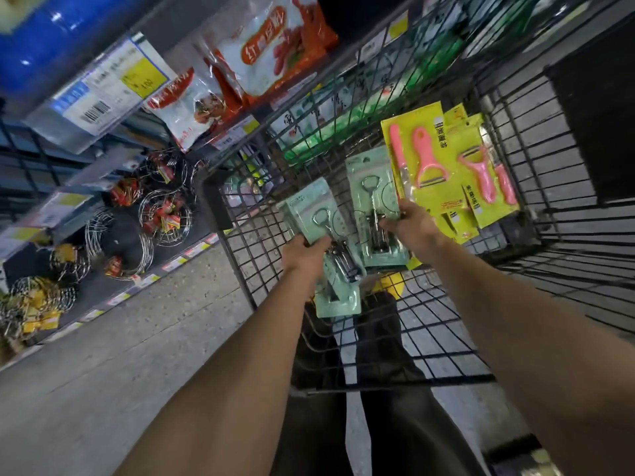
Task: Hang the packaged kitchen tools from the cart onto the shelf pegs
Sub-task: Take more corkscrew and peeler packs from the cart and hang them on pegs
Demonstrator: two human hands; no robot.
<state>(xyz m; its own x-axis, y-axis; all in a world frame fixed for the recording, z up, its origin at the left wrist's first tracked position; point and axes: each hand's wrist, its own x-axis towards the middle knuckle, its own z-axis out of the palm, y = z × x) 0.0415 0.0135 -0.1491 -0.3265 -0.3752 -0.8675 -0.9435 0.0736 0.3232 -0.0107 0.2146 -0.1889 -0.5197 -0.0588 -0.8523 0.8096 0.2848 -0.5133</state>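
Both my arms reach into a black wire cart (515, 187). My left hand (304, 252) grips a mint-green pack with a metal tool (319, 214), stacked on more like it. My right hand (417, 226) holds another mint-green pack (372, 201) together with yellow packs of pink peelers (443, 159); its thumb lies across their lower edges. The packs are raised inside the basket, tilted towards me. No shelf peg is clearly visible.
Store shelving runs along the left with price labels (103, 87), red-and-white snack bags (268, 49) and wire racks (161, 207) on lower shelves. Green packaged goods (343, 128) show behind the cart's far wall. Grey floor lies to the left; my legs stand behind the cart.
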